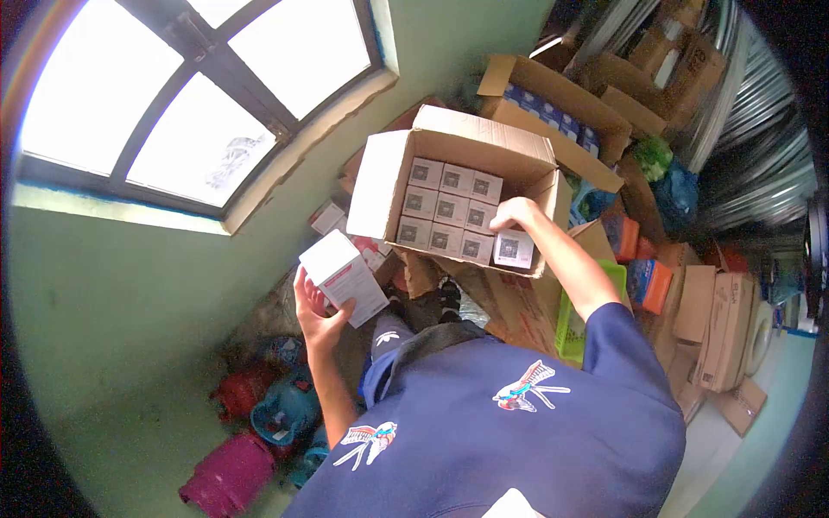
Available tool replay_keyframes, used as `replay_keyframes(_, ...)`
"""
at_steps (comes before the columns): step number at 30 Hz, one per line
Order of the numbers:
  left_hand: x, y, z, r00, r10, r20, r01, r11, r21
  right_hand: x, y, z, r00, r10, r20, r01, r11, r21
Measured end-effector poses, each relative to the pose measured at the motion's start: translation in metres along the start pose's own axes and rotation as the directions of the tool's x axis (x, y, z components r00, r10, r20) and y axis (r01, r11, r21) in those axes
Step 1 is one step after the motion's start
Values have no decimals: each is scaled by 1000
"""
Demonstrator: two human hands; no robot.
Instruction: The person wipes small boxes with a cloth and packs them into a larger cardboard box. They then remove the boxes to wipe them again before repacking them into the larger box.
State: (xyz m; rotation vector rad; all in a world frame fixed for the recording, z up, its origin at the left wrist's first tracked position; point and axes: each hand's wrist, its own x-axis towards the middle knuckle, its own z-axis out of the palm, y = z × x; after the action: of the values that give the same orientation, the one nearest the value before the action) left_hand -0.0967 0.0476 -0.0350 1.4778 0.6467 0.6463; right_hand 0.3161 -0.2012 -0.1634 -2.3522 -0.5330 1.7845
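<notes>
A white box with printed sides [345, 281] rests in my left hand [318, 315], with the fingers on its left side and the thumb on its lower face. My right hand [515, 216] reaches into an open cardboard carton [484, 134], its fingers bent down at the upper edge of a small white box [513, 249] in the near right corner. Rows of similar small boxes [451, 210] with square printed codes fill the carton's left and middle. The fingertips of my right hand are partly hidden.
Behind stands another open carton [553, 108] with blue-and-white boxes. A green basket [572, 328] lies by my right arm. Gas cylinders [229, 475] stand at the lower left, below a window [203, 47]. Cartons [725, 332] and metallic tubing [760, 112] are at the right.
</notes>
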Motion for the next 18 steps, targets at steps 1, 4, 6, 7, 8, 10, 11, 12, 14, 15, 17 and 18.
replay_keyframes(1,-1,1,1,1000,0,-7,0,1000,3,17,13,5,999,1,51,-3,999,32)
replay_keyframes(4,-3,2,-1,1000,-21,-15,21,1000,23,60,32,19,998,-57,16,59,948,-314)
replay_keyframes(6,-2,1,-1,1000,-26,-12,26,998,49,65,34,30,998,-28,-58,9,950,-312)
replay_keyframes(7,-1,1,0,1000,-27,-12,27,998,50,65,34,37,991,1,-134,-42,952,-303)
replay_keyframes(8,-1,1,2,1000,-31,1,31,999,30,64,35,44,975,-73,-208,0,944,-330)
replay_keyframes(10,1,2,7,999,-35,24,35,999,10,25,13,52,966,-78,-246,-34,907,-421)
replay_keyframes(11,5,1,11,999,-27,36,28,999,-15,9,6,54,955,-86,-283,-73,858,-509)
replay_keyframes(12,8,1,17,999,-19,49,21,999,-40,17,11,57,985,-107,-133,17,837,-547)
replay_keyframes(14,17,8,34,995,-10,97,16,998,-65,69,52,66,979,-106,-173,19,896,-444)
replay_keyframes(15,23,13,44,992,-2,130,14,996,-90,85,65,67,973,-108,-206,31,938,-346)
replay_keyframes(17,30,17,67,989,-2,150,15,996,-89,37,34,53,978,-30,-204,-20,971,-237)
replay_keyframes(18,32,19,79,984,20,179,-10,998,-59,3,16,43,968,-56,-246,12,984,-178)
